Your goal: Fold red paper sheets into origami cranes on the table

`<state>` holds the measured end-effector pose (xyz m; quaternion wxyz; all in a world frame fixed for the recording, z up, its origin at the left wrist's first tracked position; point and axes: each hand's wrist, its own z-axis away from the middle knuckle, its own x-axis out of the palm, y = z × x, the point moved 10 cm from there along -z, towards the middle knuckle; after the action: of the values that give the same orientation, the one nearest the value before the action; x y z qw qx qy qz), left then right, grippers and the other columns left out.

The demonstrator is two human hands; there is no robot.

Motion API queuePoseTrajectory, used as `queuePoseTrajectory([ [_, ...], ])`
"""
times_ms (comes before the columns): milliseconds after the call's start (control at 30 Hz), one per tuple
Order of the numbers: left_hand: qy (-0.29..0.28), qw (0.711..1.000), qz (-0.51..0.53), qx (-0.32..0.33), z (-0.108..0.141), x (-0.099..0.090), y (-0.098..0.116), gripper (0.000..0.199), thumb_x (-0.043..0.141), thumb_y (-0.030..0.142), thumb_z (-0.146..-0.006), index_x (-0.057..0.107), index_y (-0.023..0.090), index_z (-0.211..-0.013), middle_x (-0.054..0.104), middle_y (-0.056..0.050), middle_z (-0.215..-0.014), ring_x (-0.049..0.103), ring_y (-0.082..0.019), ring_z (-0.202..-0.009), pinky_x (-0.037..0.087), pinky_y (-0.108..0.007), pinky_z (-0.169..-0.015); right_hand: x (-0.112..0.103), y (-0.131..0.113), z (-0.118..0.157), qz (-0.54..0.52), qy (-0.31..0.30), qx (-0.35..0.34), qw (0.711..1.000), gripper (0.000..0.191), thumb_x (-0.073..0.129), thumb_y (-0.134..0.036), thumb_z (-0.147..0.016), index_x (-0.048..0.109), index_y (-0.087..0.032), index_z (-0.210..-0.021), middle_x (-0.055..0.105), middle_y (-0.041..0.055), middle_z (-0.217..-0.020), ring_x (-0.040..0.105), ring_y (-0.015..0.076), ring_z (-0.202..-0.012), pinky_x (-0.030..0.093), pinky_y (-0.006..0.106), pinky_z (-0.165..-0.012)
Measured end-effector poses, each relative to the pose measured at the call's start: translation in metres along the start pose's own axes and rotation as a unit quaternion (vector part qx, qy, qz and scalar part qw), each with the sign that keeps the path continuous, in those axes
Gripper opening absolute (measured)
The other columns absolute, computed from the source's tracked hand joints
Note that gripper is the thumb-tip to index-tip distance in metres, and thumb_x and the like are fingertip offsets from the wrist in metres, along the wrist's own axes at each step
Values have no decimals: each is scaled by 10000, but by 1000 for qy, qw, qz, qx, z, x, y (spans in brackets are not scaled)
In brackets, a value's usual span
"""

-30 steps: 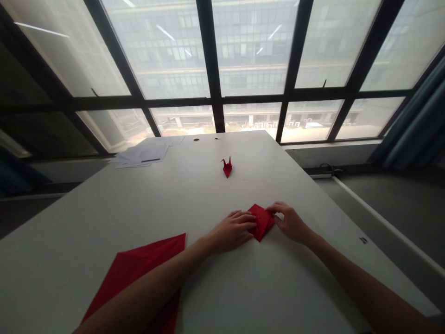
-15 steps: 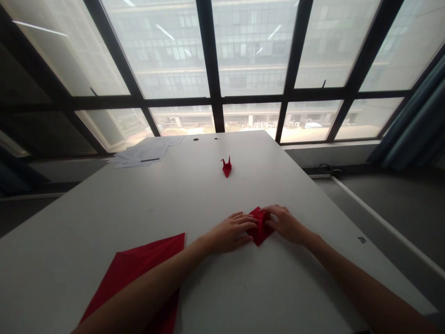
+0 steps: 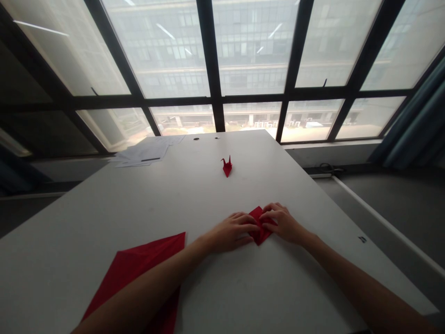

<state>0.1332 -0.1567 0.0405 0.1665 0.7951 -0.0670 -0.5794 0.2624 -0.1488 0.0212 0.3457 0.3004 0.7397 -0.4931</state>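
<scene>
Left hand (image 3: 235, 232) loosely spread on folded red paper (image 3: 257, 213); right hand (image 3: 285, 225) half-curled on it, pinch unclear.

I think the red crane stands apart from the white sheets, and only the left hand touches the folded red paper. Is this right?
Not fully: the head view shows the right hand touching the folded red paper too. The rest is right.
</scene>
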Motion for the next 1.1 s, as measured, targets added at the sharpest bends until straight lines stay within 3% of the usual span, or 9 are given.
queuePoseTrajectory([
  [333, -28, 999, -37, 4, -1, 2, 6, 385, 606, 408, -934, 599, 346, -1314, 538, -89, -1321, 449, -287, -1285, 356, -450, -1105, 3, 0, 1, 17, -2, 11, 1000, 204, 735, -266, -802, 715, -291, -1003, 633, 36, -1086, 535, 243, -1065, 372, 437, -987],
  [667, -50, 997, -4, 56, -2, -1, 23, 334, 551, 386, -970, 630, 283, -1278, 637, -77, -1218, 556, -239, -1173, 363, -404, -1103, 2, 0, 1, 14, 1, 9, 1000, 180, 719, -274, -815, 715, -289, -994, 633, 38, -1102, 536, 248, -1080, 370, 443, -978],
  [967, -56, 997, -8, 58, -1, 1, 21, 308, 600, 383, -944, 665, 300, -1234, 635, -79, -1207, 576, -238, -1145, 400, -401, -1075, 1, 2, 2, 20, 9, 13, 1000, 191, 738, -266, -795, 713, -285, -984, 642, 36, -1080, 544, 250, -1061, 377, 436, -966],
  [1100, -52, 997, -9, 52, 0, 1, 20, 321, 601, 390, -944, 660, 291, -1244, 593, -81, -1292, 563, -247, -1189, 401, -412, -1086, 1, 2, 1, 16, 10, 15, 1000, 212, 741, -261, -792, 701, -279, -1000, 642, 34, -1081, 545, 244, -1050, 379, 428, -962],
])
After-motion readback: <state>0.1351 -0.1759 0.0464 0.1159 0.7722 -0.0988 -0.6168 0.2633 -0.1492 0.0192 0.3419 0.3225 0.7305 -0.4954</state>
